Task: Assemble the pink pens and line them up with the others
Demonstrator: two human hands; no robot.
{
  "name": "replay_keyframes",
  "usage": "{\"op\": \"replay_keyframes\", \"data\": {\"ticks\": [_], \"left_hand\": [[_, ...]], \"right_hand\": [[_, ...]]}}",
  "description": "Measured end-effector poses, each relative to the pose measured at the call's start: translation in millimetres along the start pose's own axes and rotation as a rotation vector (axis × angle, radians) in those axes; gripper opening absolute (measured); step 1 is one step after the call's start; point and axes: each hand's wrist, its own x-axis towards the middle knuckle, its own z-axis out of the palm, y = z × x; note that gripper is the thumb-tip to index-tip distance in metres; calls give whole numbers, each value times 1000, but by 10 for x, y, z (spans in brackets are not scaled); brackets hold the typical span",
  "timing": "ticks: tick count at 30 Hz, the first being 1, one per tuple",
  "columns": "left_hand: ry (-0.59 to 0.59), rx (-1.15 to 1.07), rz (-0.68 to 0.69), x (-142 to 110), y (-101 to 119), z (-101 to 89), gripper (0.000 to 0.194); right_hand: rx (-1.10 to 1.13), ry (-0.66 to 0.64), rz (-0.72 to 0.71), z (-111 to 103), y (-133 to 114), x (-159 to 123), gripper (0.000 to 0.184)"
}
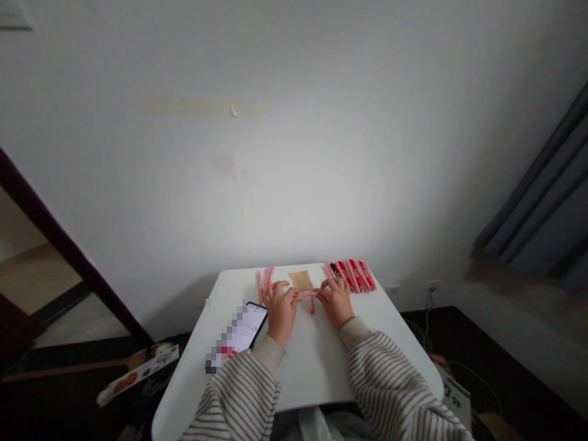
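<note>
A pink pen [304, 294] lies crosswise between my two hands above the white table. At its left end, the fingers of my left hand [280, 309] are closed in a pinch. My right hand [336, 301] pinches the right end with its fingertips; the exact tip is hidden. Just below the pen, a short red-pink piece [312, 305] rests on the table, perhaps a cap. A brown paper square [301, 280] lies behind the pen. Several pink pens or barrels [266, 278] stand beyond my left hand. Past my right hand, several red and pink pens [353, 275] lie side by side in a row.
A phone [250, 327] with its screen lit lies on the white table [316, 361], left of my left forearm. The table's back edge meets a bare wall [294, 202]. Green cables [420, 331] and boxes are on the floor to the right.
</note>
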Motion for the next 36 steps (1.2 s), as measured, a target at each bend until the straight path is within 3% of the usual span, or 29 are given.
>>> {"op": "replay_keyframes", "data": {"ticks": [9, 36], "left_hand": [[22, 12, -23, -2, -47, 35, 16], [116, 48, -124, 59, -171, 43, 15]], "right_hand": [[-19, -37, 42, -28, 0, 10, 18], [-24, 31, 170, -15, 38, 5, 13]]}}
